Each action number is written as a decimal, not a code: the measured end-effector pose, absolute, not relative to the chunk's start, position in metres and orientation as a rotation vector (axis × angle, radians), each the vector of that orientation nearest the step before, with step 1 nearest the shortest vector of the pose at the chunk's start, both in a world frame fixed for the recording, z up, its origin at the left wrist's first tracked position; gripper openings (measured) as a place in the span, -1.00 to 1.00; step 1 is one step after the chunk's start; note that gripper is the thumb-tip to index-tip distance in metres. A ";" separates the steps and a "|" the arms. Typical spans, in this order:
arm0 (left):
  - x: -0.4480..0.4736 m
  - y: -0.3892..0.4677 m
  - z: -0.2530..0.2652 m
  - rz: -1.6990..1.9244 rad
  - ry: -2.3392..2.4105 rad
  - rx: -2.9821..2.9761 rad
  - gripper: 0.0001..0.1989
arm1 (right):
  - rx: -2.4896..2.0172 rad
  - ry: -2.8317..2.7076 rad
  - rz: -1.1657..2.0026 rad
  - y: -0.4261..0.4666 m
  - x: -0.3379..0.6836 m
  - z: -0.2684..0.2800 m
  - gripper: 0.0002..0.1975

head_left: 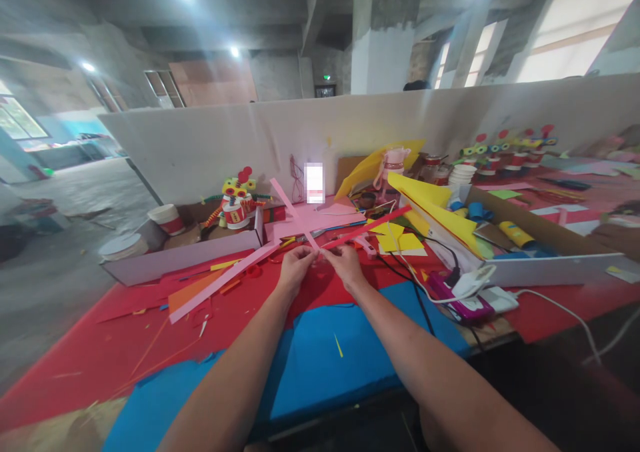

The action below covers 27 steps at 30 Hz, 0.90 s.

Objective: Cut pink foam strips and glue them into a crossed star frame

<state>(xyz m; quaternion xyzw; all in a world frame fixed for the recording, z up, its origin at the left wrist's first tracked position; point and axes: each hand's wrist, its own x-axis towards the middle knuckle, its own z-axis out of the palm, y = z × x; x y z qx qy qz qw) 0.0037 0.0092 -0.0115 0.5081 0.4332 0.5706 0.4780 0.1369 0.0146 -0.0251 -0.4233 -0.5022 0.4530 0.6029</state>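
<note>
My left hand (296, 269) and my right hand (345, 265) meet close together over the red-covered table, each closed in a pinch. At the fingertips, the lower end of a pink paper strip (294, 213) meets the near end of a red paper strip (375, 225). The pink one slants up to the left, the red one out to the right. Whether the two ends are joined is hidden by my fingers. Another long pink strip (225, 282) lies left of my hands, and a pink sheet (330, 213) lies beyond them.
At left, a box (185, 259) holds a paper-cup figure (237, 202). Scissors (203, 325) lie nearby. To the right are yellow paper squares (403, 240), a purple power strip (463, 299) with cables, and a box (550, 269) of coloured tubes. Blue material (345, 359) covers the near edge.
</note>
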 end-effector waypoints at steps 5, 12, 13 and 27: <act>0.002 0.009 -0.010 1.405 1.036 1.201 -0.71 | -0.872 -1.056 1.230 0.016 0.137 -0.022 -0.79; 0.001 0.010 -0.011 1.365 1.010 1.196 -0.72 | -0.697 -0.891 1.504 0.015 0.136 -0.024 -0.66; 0.001 0.010 -0.012 1.362 1.008 1.192 -0.72 | -0.686 -0.889 1.512 0.014 0.136 -0.024 -0.65; -0.001 0.009 -0.016 1.324 1.011 1.163 -0.70 | -0.751 -0.978 1.481 0.010 0.140 -0.020 -0.62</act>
